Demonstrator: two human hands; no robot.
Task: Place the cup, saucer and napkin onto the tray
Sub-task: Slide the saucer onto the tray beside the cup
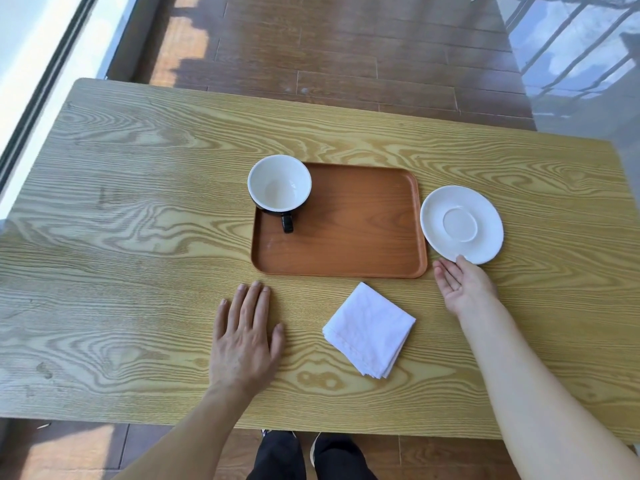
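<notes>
Already the cup (279, 184) stands upright on the tray (349, 244), in the tray's far-left corner, its white bowl overhanging that corner a little and its dark handle pointing back toward me; the tray itself lies flat near the middle of the wooden table (121, 188).

Just off the tray's right edge sits the saucer (461, 224), white, resting on the table and not on the tray; whether its rim touches the tray's edge I cannot tell. My right hand (462, 287) is at the saucer's near rim, off the tray's near-right corner, palm turned up and inward, fingers spread loose and closed around nothing; my thumb tip meets the saucer's rim, though whether it presses or only brushes I cannot say.

Nearer to me than the tray's front edge, and apart from it, the napkin (370, 330) lies folded into a white square, turned corner-on to the tray, flat on the table; nothing touches it.

My left hand (244, 336) lies palm down on the table, to the left of the napkin and just short of the tray's near-left corner, fingers straight and relaxed, gripping nothing; its fingertips stop close to the tray's edge without reaching it.
</notes>
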